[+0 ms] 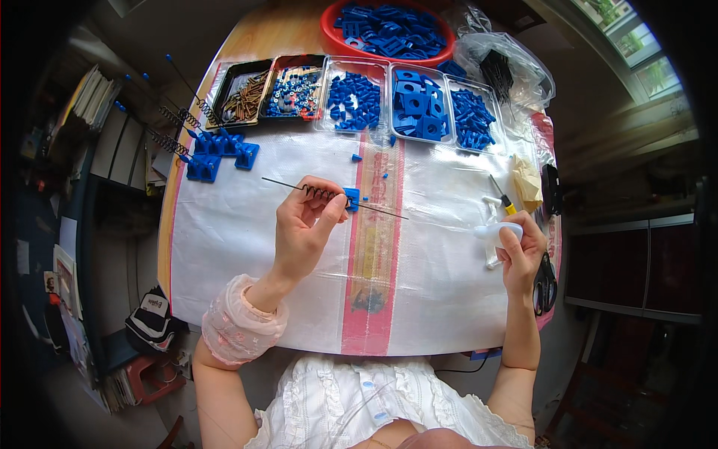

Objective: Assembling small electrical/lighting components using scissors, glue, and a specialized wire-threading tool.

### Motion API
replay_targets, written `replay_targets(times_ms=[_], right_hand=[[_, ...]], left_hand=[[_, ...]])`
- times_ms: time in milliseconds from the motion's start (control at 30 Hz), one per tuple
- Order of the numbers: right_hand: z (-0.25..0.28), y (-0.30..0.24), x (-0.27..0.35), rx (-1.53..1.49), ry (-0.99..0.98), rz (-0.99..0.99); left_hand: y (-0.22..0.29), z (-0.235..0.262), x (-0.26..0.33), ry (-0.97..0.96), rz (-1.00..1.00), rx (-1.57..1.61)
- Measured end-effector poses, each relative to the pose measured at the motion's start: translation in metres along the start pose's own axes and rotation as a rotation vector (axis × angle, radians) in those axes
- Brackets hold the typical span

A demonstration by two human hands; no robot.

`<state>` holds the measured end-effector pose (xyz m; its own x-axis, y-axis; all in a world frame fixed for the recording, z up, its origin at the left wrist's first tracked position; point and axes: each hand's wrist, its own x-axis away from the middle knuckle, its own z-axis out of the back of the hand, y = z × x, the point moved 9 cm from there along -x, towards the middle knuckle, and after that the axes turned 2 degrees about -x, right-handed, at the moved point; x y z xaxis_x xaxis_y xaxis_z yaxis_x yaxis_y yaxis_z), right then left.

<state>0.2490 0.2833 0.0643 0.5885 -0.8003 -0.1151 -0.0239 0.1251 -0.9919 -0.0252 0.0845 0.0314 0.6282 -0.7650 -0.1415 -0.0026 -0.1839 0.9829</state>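
Above the middle of the table, my left hand [301, 233] pinches a black coil spring [317, 193]. A thin dark rod [385, 213] sticks out on both sides of it. A small blue plastic block [352, 199] shows just past the fingertips; I cannot tell whether it touches them. Over at the right, my right hand [525, 251] is closed round a small white squeeze bottle [493, 234], tilted with its tip to the left. A yellow-handled screwdriver [506, 202] lies just beyond that hand. Small blue caps [357, 158] are scattered on the white woven sheet [441, 299].
Trays of screws [247, 97], small nuts [294, 91] and blue parts [421, 105] line the back. Behind them stands a red basin [326, 34]. Blue bases with springs [213, 153] stand at the left; black scissors [545, 284] lie at the right edge.
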Motion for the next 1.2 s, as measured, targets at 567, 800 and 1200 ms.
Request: replay_targets(times_ms=[567,800,1200], right_hand=[[0.012,0.0,-0.004,-0.098,0.047,0.019],[0.002,0.003,-0.006,-0.212,0.088,0.091],[-0.071,-0.038,0.052,0.669,-0.093,1.037]], left_hand=[[0.001,0.0,0.001,0.005,0.004,-0.012],[0.001,-0.005,0.002,-0.015,0.015,-0.009],[0.007,-0.047,0.021,-0.389,0.101,0.175]])
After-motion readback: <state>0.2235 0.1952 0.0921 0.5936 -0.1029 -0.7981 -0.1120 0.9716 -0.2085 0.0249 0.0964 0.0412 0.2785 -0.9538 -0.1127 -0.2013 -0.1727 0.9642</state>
